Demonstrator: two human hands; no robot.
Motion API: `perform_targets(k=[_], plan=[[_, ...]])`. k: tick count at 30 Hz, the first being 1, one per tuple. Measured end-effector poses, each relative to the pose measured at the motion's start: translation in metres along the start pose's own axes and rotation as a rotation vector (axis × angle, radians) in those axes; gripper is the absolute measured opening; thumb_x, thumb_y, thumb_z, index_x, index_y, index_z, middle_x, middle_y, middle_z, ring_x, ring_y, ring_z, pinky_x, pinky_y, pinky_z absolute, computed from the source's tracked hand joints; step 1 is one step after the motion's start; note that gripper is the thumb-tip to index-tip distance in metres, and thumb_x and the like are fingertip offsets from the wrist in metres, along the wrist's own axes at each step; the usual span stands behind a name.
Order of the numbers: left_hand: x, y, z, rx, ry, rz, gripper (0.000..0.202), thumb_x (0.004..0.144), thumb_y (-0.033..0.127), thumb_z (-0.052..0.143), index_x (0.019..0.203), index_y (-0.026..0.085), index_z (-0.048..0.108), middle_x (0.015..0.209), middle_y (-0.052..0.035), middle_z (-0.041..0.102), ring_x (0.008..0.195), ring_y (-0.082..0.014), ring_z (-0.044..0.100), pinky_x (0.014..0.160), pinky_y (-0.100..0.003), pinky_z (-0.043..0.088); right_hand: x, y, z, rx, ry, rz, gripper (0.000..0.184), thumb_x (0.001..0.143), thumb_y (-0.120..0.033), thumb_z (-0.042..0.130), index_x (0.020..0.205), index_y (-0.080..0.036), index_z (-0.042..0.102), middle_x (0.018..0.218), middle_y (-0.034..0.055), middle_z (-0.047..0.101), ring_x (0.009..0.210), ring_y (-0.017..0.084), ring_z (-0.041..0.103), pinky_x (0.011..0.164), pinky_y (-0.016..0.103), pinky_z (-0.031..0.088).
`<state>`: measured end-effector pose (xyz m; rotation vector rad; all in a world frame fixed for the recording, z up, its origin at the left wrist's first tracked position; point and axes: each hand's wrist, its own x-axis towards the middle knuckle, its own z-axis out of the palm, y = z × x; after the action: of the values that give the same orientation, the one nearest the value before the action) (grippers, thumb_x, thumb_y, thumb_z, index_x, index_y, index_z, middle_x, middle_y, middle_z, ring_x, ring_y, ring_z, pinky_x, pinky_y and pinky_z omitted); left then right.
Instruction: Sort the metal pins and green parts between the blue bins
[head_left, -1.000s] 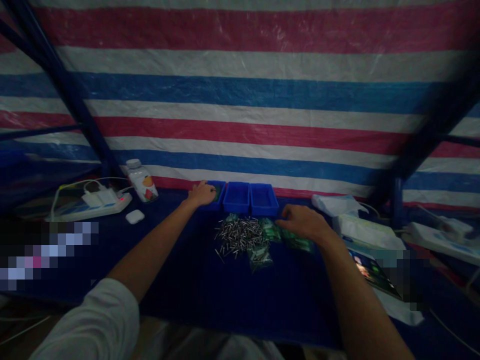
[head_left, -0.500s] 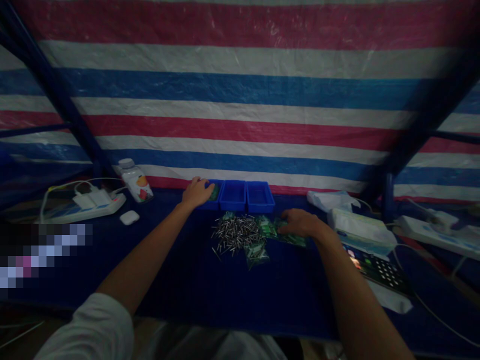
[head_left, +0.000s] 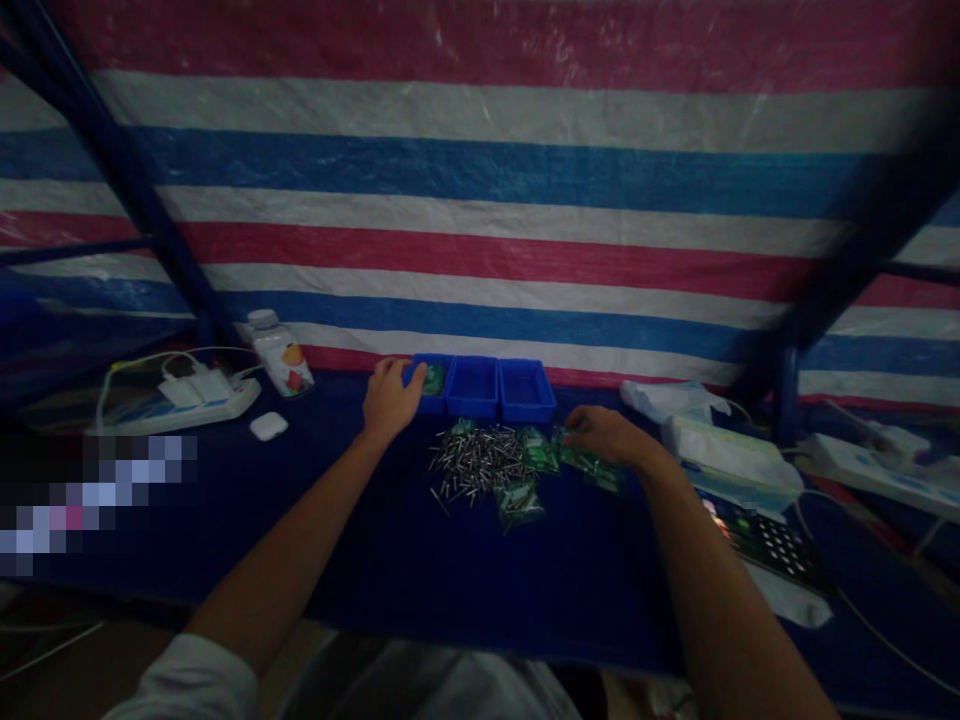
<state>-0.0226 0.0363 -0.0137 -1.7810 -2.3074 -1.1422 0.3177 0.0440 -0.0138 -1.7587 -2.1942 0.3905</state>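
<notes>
Three blue plastic bins [head_left: 472, 375] sit in a row ahead of the hands, the leftmost holding a green circuit board [head_left: 433, 378]. The open, empty left hand [head_left: 391, 402] reaches that bin's end. The right hand [head_left: 604, 435], fingers curled, rests on bagged green boards [head_left: 589, 470], its grip unclear, beside a heap of metal pins [head_left: 476, 462].

The picture is dim and soft, with flat light and a bluish cast. The striped tarp [head_left: 480, 170] catches the most light, with faint sheen along its creases, while the table [head_left: 450, 600] sinks into deep shadow. The pins [head_left: 480, 465] give off small, sharp glints. Wide-angle distortion bends the edges, and the right post [head_left: 825, 290] leans inward, dark and blurred. A pixelated patch [head_left: 90, 505] blocks the lower left.
</notes>
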Motion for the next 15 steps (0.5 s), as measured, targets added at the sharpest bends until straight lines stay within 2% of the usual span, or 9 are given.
perform_targets(k=[3,5,8,10,12,14,15], plan=[[-0.006,-0.003,-0.001,0.018,0.041,0.065,0.043,0.092,0.051,0.044,0.118,0.022,0.062,0.133,-0.0101,0.052,0.121,-0.0299,0.052,0.104,-0.040,0.041,0.001,-0.004,-0.004,-0.002,-0.119,0.014,0.023,0.078,-0.031,0.065,0.096,-0.020,0.073,0.095,0.0095,0.074,0.083,0.022,0.069,0.071,0.030,0.049],[-0.008,-0.004,0.001,0.023,0.024,0.047,0.044,0.091,0.051,0.046,0.120,0.022,0.062,0.135,-0.0107,0.051,0.121,-0.0312,0.052,0.103,-0.042,0.041,0.001,-0.006,-0.006,-0.041,-0.136,0.033,0.024,0.079,-0.033,0.064,0.096,-0.019,0.073,0.098,0.0108,0.074,0.089,0.024,0.069,0.075,0.031,0.049],[-0.011,-0.006,0.004,0.018,-0.049,0.004,0.045,0.091,0.052,0.047,0.121,0.023,0.061,0.137,-0.0118,0.048,0.122,-0.0324,0.052,0.103,-0.044,0.041,0.000,-0.011,-0.004,-0.089,-0.091,0.064,0.040,0.080,-0.044,0.062,0.108,-0.017,0.070,0.107,0.0140,0.071,0.100,0.029,0.066,0.081,0.037,0.049],[-0.012,-0.007,0.006,0.007,-0.094,-0.003,0.045,0.090,0.053,0.047,0.121,0.023,0.061,0.140,-0.0123,0.045,0.124,-0.0329,0.051,0.103,-0.043,0.041,0.000,-0.016,-0.001,-0.092,-0.013,0.074,0.055,0.082,-0.050,0.058,0.125,-0.018,0.062,0.119,0.0158,0.067,0.110,0.034,0.062,0.086,0.044,0.047],[-0.013,-0.007,0.007,-0.009,-0.119,-0.001,0.047,0.090,0.055,0.047,0.120,0.022,0.062,0.142,-0.0130,0.043,0.125,-0.0335,0.051,0.103,-0.043,0.041,0.000,-0.023,0.003,-0.062,0.026,0.046,0.063,0.085,-0.049,0.054,0.141,-0.023,0.046,0.125,0.0144,0.064,0.116,0.036,0.058,0.091,0.054,0.043],[-0.015,-0.007,0.008,-0.020,-0.136,0.008,0.048,0.090,0.056,0.047,0.119,0.022,0.062,0.143,-0.0135,0.040,0.125,-0.0342,0.050,0.104,-0.044,0.040,-0.001,-0.031,0.006,-0.027,0.014,-0.005,0.066,0.086,-0.045,0.053,0.148,-0.028,0.036,0.126,0.0122,0.064,0.119,0.037,0.056,0.093,0.060,0.039],[-0.016,-0.006,0.009,-0.023,-0.145,0.014,0.048,0.089,0.056,0.047,0.120,0.022,0.062,0.144,-0.0137,0.039,0.126,-0.0345,0.050,0.104,-0.044,0.040,-0.002,-0.034,0.008,-0.023,0.008,-0.030,0.065,0.087,-0.043,0.052,0.148,-0.029,0.035,0.126,0.0116,0.064,0.119,0.037,0.055,0.094,0.062,0.037]])
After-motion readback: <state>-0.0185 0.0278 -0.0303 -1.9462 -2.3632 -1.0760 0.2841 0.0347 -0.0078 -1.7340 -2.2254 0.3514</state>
